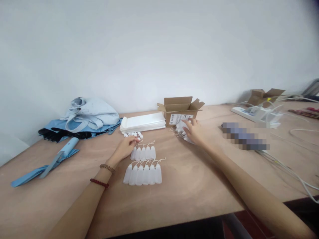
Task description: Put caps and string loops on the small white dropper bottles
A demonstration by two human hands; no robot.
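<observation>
My left hand is at the left end of the farther row, its fingertips pinched together beside a cluster of small white pieces. What lies in the pinch, if anything, is too small to make out. Two rows of whitish, bottle-shaped pieces with cream cords lie on the table: a farther row and a nearer row. Over a heap of white pieces with cords rests my right hand, thumb and fingers apart. It partly hides the heap.
Behind the heap stands an open cardboard box, beside a stack of white flat packets. A blue umbrella and a pale cloth bag lie left. A power strip, cables and a blurred-out object occupy the right.
</observation>
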